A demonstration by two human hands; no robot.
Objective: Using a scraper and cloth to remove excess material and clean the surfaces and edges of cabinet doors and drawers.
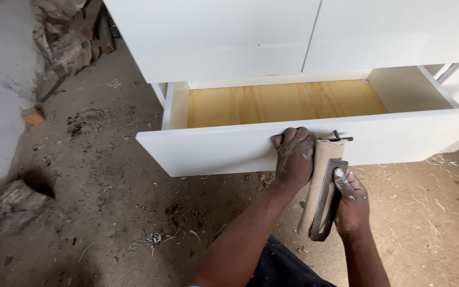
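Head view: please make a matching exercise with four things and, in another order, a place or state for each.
1. drawer
2. left hand
3. right hand
4. stone

a. on the floor by the wall
b. pulled open
c. on the drawer's top edge
d. holds a flat dark tool

Pairs: 1-b, 2-c, 3-d, 4-a
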